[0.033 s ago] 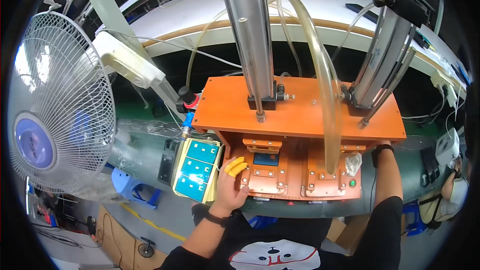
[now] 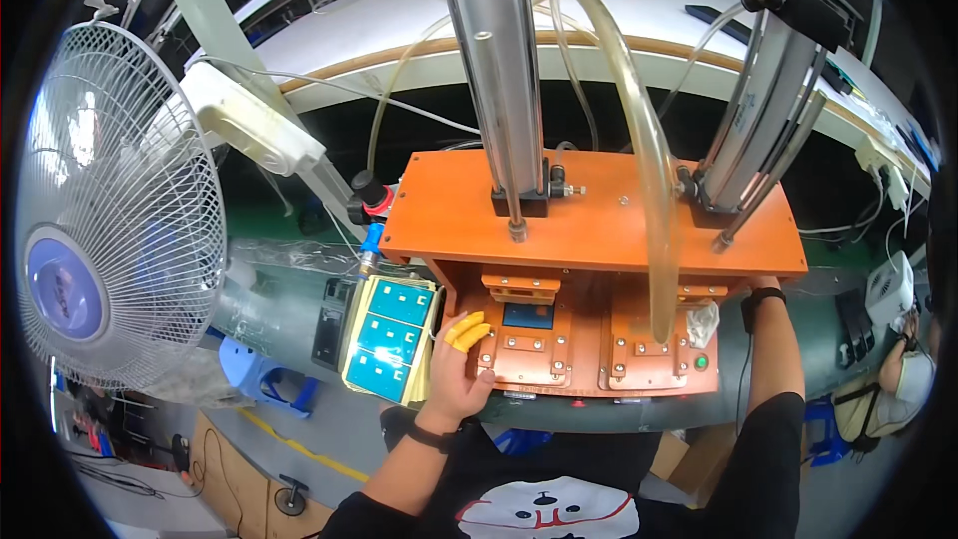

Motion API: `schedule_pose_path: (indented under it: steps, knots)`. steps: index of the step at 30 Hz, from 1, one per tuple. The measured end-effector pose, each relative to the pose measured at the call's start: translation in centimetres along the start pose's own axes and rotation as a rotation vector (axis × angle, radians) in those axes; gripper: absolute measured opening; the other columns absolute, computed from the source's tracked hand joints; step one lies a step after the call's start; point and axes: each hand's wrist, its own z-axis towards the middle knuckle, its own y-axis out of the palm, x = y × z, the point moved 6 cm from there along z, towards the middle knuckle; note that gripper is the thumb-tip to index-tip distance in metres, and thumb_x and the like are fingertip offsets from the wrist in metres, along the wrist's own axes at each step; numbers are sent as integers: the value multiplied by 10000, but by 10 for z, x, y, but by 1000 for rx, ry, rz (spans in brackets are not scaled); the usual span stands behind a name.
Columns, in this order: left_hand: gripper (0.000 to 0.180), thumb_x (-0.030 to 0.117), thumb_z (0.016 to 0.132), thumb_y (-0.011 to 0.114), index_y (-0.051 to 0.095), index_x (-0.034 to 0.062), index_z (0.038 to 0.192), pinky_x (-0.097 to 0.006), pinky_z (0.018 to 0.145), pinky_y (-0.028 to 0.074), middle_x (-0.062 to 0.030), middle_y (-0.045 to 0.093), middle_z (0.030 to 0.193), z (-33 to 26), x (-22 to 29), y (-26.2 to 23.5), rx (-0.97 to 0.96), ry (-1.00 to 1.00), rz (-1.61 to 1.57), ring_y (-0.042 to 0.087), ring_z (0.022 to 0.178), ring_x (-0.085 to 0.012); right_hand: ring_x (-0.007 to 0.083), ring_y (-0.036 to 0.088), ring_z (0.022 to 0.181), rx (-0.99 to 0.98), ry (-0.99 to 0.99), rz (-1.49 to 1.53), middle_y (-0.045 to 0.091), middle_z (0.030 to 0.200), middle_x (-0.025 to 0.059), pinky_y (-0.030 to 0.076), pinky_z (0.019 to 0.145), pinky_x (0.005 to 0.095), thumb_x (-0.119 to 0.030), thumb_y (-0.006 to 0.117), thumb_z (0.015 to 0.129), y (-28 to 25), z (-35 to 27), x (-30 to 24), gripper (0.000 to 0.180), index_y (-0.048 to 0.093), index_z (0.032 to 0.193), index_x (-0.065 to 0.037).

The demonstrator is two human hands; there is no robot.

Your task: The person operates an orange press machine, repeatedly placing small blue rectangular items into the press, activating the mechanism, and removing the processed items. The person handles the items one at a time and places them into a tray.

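At centre-left, a set of blue panels (image 2: 397, 332) lies on a pale yellow holder (image 2: 434, 321); they look thin, light and fairly stiff, with a glossy face that may slip or scratch, so the edges seem the best grip. Just right of them, the left hand (image 2: 459, 371) has its yellow-covered fingers close together and slightly bent, thumb apart, pinching nothing visible, at the edge of an orange fixture (image 2: 524, 366). Another blue panel (image 2: 529, 316) sits in that fixture, within the orange press (image 2: 599, 228), whose frame looks heavy and rigid. The right hand (image 2: 766, 282) is almost hidden at the press's right side; I cannot tell its shape.

A large fan (image 2: 65, 279) fills the left of the frame, beside a smooth-looking dark green bench (image 2: 284, 304). A white table (image 2: 369, 25) stretches across the top; a co-worker (image 2: 903, 384) shows at far right.
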Motion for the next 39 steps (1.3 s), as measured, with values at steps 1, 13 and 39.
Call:
schedule_pose_path:
  steps: [1,13,39]
  knots:
    - [606,487,982,626,651,-25,1305,-544,1144,417,-229,630,1379,0,1,0,7,3,-2,533,1336,-476,225,738,983,19,-50,-15,730,1112,104,595,842,333,-119,596,1047,-12,-6,-1,221,655,1212,16]
    - [512,390,969,664,666,-14,1284,-521,1136,426,-217,641,1357,0,1,-3,29,-12,-44,544,1319,-448,122,604,631,50,60,625,641,875,41,524,623,270,-207,542,1120,-226,-257,-110,227,589,1237,-17]
    - [468,267,955,705,631,-31,1308,-514,1103,438,-226,654,1310,-8,-8,-9,127,38,-141,571,1254,-453,284,627,763,-201,-1224,-105,555,770,70,489,704,426,-144,748,821,10,-317,-458,206,564,852,-56]
